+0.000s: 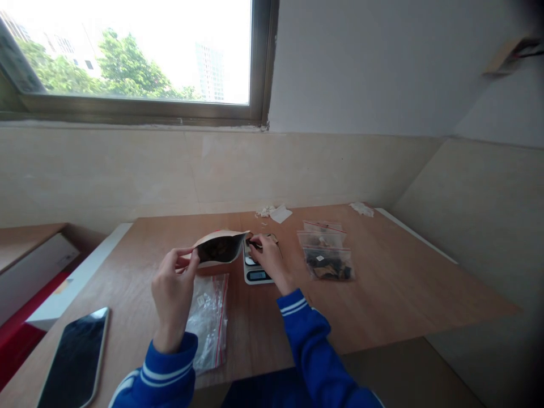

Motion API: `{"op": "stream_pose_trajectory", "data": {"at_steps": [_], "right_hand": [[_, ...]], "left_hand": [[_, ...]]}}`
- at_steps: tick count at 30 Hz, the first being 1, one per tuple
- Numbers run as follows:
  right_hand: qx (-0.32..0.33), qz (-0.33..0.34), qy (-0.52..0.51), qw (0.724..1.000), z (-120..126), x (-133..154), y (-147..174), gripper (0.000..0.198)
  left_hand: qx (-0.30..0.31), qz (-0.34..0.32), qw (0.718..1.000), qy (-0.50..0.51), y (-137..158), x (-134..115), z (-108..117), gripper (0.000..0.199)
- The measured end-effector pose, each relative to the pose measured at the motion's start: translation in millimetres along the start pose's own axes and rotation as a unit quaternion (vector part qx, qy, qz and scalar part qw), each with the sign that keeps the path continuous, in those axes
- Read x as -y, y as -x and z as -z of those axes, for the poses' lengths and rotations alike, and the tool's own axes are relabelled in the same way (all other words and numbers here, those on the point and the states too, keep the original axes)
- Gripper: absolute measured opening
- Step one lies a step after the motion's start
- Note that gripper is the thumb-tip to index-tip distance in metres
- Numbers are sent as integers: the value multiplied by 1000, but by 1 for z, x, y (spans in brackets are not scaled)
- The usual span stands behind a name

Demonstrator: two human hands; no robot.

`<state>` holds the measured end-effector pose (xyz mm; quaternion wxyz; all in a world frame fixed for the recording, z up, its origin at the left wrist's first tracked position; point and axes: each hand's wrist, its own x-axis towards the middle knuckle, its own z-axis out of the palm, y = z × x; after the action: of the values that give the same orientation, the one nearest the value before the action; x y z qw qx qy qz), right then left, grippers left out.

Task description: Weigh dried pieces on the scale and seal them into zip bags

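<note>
My left hand (176, 283) pinches the left edge of a paper pouch (208, 262) and holds it tilted above the table. The pouch's mouth gapes toward me; its dark inside holds brownish contents too shaded to make out. Over a small white digital scale (257, 276) is my right hand (267, 254), fingers closed together on a dark piece (255, 244) beside the pouch's right end. The hand hides much of the scale's plate, where some dark bits show. Below the pouch lies a stack of clear zip bags (208, 323) with red seal strips.
Filled zip bags (329, 265) with dark dried pieces lie right of the scale. A phone (76, 357) rests at the table's left. White paper scraps (280, 213) and a crumpled tissue (361, 209) are near the wall. The wooden table (395, 283) narrows to a corner at right.
</note>
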<state>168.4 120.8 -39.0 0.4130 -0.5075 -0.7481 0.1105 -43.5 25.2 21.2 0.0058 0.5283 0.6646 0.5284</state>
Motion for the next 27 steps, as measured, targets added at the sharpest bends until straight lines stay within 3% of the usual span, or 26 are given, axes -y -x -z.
{"op": "stream_pose_trajectory", "data": {"at_steps": [3, 5, 11, 17, 22, 27], "right_hand": [[84, 41, 95, 991, -11, -15, -20, 13], [98, 61, 117, 986, -12, -20, -23, 14], [-23, 56, 42, 997, 8, -30, 9, 20], [-123, -28, -5, 992, 23, -62, 55, 26], [-168, -52, -6, 984, 20, -85, 68, 27], [-156, -72, -11, 985, 14, -89, 73, 26]], "left_hand": [[4, 3, 1000, 10, 1, 3, 3, 32], [8, 2, 1000, 18, 1, 4, 4, 32], [-2, -2, 1000, 1, -9, 4, 3, 30], [5, 21, 1000, 4, -12, 3, 0, 33], [27, 45, 999, -7, -9, 4, -4, 36], [35, 53, 998, -5, -6, 2, -5, 37]]}}
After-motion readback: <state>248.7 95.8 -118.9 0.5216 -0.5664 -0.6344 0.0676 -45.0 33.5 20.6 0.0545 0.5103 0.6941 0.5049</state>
